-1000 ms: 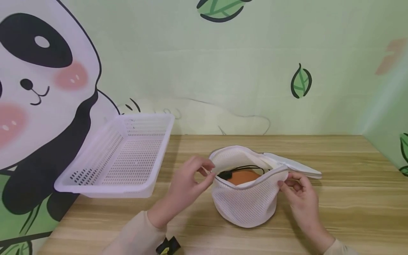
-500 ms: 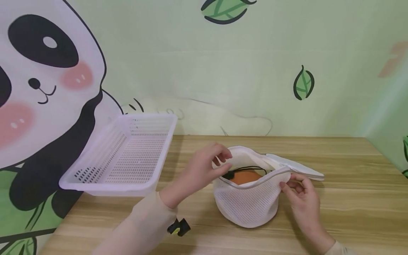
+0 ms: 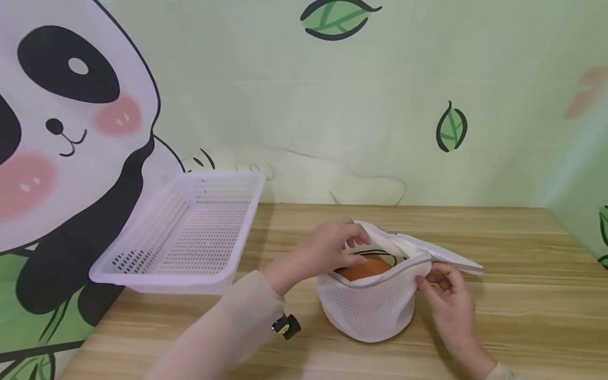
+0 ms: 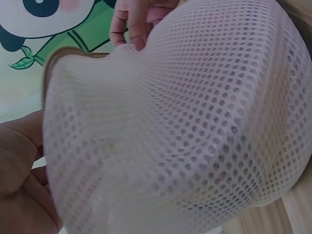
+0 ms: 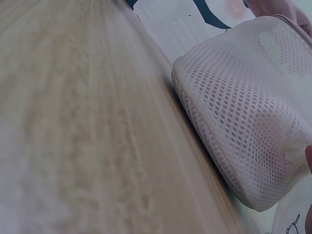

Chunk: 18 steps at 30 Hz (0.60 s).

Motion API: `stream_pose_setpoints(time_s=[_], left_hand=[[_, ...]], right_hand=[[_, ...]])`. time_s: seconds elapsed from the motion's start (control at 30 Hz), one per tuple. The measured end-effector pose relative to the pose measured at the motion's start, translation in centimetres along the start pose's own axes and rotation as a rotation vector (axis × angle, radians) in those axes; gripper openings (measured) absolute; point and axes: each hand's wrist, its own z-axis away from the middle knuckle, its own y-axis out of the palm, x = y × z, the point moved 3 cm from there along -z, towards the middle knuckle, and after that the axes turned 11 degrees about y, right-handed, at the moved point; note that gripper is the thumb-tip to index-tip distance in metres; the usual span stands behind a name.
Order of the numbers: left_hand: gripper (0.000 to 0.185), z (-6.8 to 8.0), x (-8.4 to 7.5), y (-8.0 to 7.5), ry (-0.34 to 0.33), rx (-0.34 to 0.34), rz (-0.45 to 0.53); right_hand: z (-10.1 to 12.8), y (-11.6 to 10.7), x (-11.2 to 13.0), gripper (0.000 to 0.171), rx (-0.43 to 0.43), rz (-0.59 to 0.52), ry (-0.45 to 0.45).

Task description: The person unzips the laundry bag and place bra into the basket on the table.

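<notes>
A white mesh laundry bag (image 3: 372, 306) sits on the wooden desk (image 3: 513, 295), a little right of the middle, its mouth open at the top and its zipped flap (image 3: 442, 253) folded out flat to the right. Down inside it lies something orange (image 3: 363, 268) with a thin black strap (image 3: 380, 253) across it. The left hand (image 3: 332, 248) is at the bag's back left rim, fingers (image 3: 356, 237) curled over the edge and dipping into the opening, so it is gripping the mesh there. The right hand (image 3: 448, 301) is at the right side of the rim, thumb and forefinger pinching the trimmed edge just below the flap, the other fingers loosely bent beneath. From the left wrist camera the mesh (image 4: 195, 126) fills nearly the whole view, with fingertips (image 4: 134, 29) hooked over its top edge and the palm close against its side. The right wrist camera shows the bag's rounded side (image 5: 243, 112) resting on the desk (image 5: 73, 126), which is blurred. Well to the left, a white perforated plastic basket (image 3: 142, 274) stands tilted, its near end overhanging the desk edge. Behind everything is a pale green wall (image 3: 285, 105) painted with a panda (image 3: 71, 121) and leaves (image 3: 334, 18)
</notes>
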Motion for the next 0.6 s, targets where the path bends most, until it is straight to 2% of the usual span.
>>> stream_pose_setpoints(time_s=[0.1,0.2,0.47,0.6], left_hand=[[0.028,-0.4,0.2,0.7,0.032,0.071,-0.041],[0.030,-0.7,0.3,1.2,0.057,0.107,-0.045],[0.030,-1.0,0.7,2.4,0.024,0.157,-0.005],[0.025,-1.1,0.8,3.0,0.014,0.156,-0.035]], right_hand=[[0.0,0.0,0.0,0.033,-0.005,-0.006,-0.013],[0.1,0.0,0.1,0.032,-0.011,-0.010,-0.024],[0.1,0.0,0.0,0.031,-0.018,-0.020,-0.035],[0.2,0.1,-0.1,0.030,-0.022,-0.011,-0.040]])
